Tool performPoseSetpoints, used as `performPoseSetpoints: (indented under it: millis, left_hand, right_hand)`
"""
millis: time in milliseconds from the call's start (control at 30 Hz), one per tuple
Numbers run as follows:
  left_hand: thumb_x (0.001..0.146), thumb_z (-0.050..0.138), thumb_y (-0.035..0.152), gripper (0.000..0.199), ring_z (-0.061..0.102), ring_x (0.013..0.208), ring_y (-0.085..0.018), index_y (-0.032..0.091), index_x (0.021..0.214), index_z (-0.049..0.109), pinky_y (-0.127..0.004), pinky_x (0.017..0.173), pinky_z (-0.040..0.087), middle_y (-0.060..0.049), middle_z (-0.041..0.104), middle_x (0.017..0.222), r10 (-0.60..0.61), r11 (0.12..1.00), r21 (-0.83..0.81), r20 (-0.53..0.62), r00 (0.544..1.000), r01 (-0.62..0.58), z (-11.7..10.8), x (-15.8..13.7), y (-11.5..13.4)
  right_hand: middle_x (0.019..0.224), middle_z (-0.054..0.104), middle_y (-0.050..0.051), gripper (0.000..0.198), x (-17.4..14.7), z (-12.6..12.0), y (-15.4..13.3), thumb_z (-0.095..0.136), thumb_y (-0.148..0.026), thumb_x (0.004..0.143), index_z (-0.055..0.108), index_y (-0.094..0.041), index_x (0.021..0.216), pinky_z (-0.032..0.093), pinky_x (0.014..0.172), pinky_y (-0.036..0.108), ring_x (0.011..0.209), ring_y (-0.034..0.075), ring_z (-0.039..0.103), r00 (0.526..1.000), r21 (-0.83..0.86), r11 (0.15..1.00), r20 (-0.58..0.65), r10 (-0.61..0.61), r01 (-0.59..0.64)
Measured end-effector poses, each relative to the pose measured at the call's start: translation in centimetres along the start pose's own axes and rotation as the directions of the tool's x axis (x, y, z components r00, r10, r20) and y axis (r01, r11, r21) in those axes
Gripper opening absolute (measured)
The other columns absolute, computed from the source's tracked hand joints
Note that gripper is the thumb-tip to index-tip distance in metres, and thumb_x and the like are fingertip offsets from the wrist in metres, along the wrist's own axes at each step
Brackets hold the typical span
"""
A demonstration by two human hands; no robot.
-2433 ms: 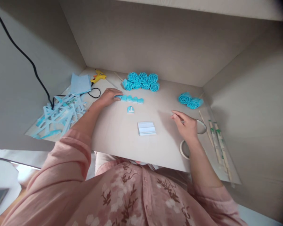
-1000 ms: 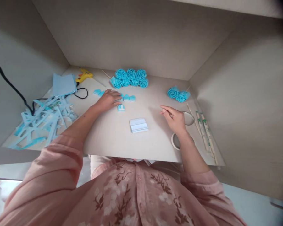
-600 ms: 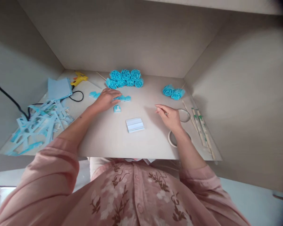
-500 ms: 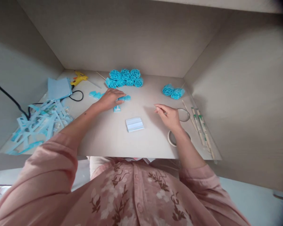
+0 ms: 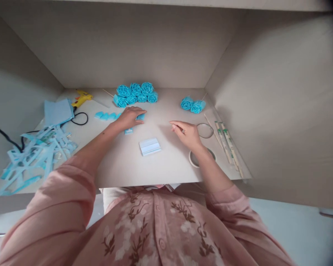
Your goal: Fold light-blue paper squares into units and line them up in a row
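Within the curved fingers (image 5: 138, 110) of the left hand (image 5: 128, 117), 1 blue petal (image 5: 140, 116), grasp or mere touch unclear.

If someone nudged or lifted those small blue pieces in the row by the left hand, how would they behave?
The blue pieces look thin and paper-like, so they would probably feel light and bend easily. Lying flat, they'd likely slide rather than roll. Set close together, neighbours might shift too.

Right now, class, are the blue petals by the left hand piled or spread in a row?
Spread in a row: blue petals line up leftward from the left hand, which hides the middle; more blue shows beyond.
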State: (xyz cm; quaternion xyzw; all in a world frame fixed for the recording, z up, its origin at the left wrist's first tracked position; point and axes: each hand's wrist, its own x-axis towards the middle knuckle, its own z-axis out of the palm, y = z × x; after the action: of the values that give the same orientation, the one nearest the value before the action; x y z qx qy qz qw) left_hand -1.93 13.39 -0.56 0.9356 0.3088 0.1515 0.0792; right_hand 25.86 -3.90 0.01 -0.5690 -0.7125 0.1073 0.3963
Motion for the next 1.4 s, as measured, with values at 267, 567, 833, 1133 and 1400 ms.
performPoseSetpoints:
  millis: [267,567,833,1133,1400]
  left_hand:
    - [0.096,0.056,0.045,0.05,0.053,0.136,-0.034,0.017,0.137,0.063,-0.052,0.113,0.04,-0.017,0.062,0.142,0.074,0.997,-0.028,-0.094,0.993,-0.077,-3.0,-1.1,4.2]
    - [0.1,0.049,0.043,0.035,0.07,0.103,-0.026,0.023,0.106,0.077,-0.044,0.097,0.047,-0.009,0.078,0.106,0.114,0.988,-0.084,-0.169,0.979,-0.13,-3.4,-3.3,8.4]
    - [0.094,0.053,0.046,0.037,0.068,0.077,-0.02,0.019,0.079,0.072,-0.032,0.073,0.048,-0.005,0.077,0.082,-0.089,0.925,-0.379,-0.18,0.98,0.014,-0.9,-5.2,8.1]
    - [0.088,0.058,0.045,0.035,0.062,0.069,-0.017,0.016,0.077,0.073,-0.027,0.068,0.043,-0.004,0.073,0.074,-0.336,0.763,-0.621,-0.146,0.931,0.178,0.9,-5.9,7.3]
    - [0.092,0.058,0.047,0.039,0.068,0.08,-0.019,0.016,0.104,0.078,-0.027,0.073,0.047,-0.009,0.079,0.101,-0.156,0.817,-0.573,-0.125,0.98,0.057,1.6,-6.2,8.2]
  right_hand:
    - [0.089,0.08,0.003,0.028,0.3,0.0,-0.5,0.052,-0.032,0.098,0.077,-0.025,0.109,0.052,0.075,0.028,0.084,0.019,0.074,0.999,0.006,1.0,0.017,-0.03,0.03]
    - [0.077,0.077,0.0,0.03,0.2,0.1,-0.5,0.055,-0.04,0.097,0.074,-0.022,0.083,0.043,0.065,0.025,0.065,0.014,0.064,0.991,0.003,0.999,0.127,-0.047,0.047]
    - [0.084,0.079,0.002,0.027,0.1,0.6,-0.9,0.057,-0.037,0.097,0.077,-0.021,0.089,0.046,0.073,0.026,0.075,0.016,0.069,0.981,-0.005,1.0,0.193,0.001,0.0]
    - [0.119,0.073,0.01,0.028,2.1,3.0,-6.2,0.063,-0.038,0.095,0.071,-0.02,0.116,0.042,0.076,0.029,0.106,0.023,0.066,0.85,-0.334,0.935,0.521,0.077,0.12]
    - [0.099,0.073,0.002,0.015,1.2,4.6,-5.8,0.074,-0.032,0.086,0.069,-0.021,0.095,0.035,0.071,0.026,0.088,0.016,0.062,0.894,-0.216,0.972,0.41,0.182,-0.098]
